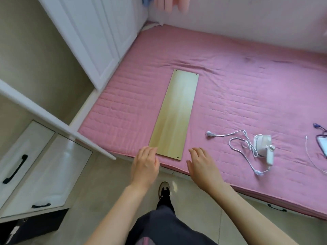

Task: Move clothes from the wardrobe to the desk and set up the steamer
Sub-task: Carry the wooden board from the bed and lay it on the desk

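A long pale wooden board (177, 112) lies flat on the pink mattress (238, 89), its near end at the mattress edge. My left hand (145, 163) hovers by the board's near left corner, fingers relaxed, holding nothing. My right hand (201, 165) is just right of the board's near end, fingers spread and empty. A white handheld steamer (263, 145) lies on its side to the right, its white cord and plug (235, 140) loose on the mattress. No clothes are visible on the mattress.
A white wardrobe (92, 41) stands at the left with an open door (53, 119) jutting toward me. White drawers with black handles (30, 167) sit at lower left. A device with cables (322, 144) lies at the right edge. My foot (164, 190) stands on the tiled floor.
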The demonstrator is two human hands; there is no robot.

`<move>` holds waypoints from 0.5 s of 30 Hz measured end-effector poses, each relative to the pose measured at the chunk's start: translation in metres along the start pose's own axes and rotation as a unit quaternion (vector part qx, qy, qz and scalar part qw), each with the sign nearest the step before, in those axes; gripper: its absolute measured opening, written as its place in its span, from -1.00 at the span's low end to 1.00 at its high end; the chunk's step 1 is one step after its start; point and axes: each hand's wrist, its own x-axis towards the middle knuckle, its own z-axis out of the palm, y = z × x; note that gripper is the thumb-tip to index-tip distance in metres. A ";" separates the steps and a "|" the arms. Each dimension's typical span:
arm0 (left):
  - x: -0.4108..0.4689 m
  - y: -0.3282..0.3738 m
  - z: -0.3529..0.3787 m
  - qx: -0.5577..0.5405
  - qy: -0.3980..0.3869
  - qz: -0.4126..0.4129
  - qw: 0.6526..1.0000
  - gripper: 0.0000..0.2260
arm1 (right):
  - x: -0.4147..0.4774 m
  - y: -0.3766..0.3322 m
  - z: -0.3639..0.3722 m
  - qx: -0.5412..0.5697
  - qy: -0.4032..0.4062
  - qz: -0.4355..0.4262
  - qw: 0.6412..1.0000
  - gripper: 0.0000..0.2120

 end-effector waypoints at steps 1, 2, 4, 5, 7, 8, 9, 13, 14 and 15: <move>0.015 0.001 0.002 0.000 -0.008 0.004 1.000 -0.71 | 0.012 0.006 -0.002 0.002 -0.002 0.007 1.000 -0.77; 0.030 0.002 0.005 0.001 -0.015 0.008 1.000 -0.71 | 0.024 0.012 -0.004 0.006 -0.004 0.014 1.000 -0.77; 0.057 0.004 0.009 0.001 -0.032 0.013 0.999 -0.70 | 0.047 0.023 -0.007 0.012 -0.007 0.024 1.000 -0.76; 0.071 0.005 0.012 0.000 -0.039 0.015 0.999 -0.69 | 0.059 0.029 -0.008 0.014 -0.006 0.027 1.000 -0.77; 0.098 0.007 0.017 0.002 -0.047 0.016 0.999 -0.69 | 0.082 0.041 -0.009 0.017 -0.006 0.025 1.000 -0.79; 0.110 0.008 0.020 0.001 -0.050 0.015 0.999 -0.70 | 0.093 0.046 -0.010 0.016 -0.006 0.024 1.000 -0.80; 0.121 0.008 0.024 0.000 -0.052 0.014 0.999 -0.70 | 0.103 0.052 -0.011 0.013 -0.007 0.024 1.000 -0.81; 0.160 0.011 0.041 0.005 -0.064 0.001 0.998 -0.70 | 0.141 0.075 -0.011 0.005 -0.020 0.018 1.000 -0.82; 0.168 0.012 0.046 0.007 -0.066 -0.005 0.998 -0.70 | 0.149 0.082 -0.009 0.004 -0.027 0.016 1.000 -0.82; 0.175 0.013 0.051 0.009 -0.071 -0.014 0.997 -0.70 | 0.158 0.089 -0.008 0.004 -0.033 0.013 0.999 -0.82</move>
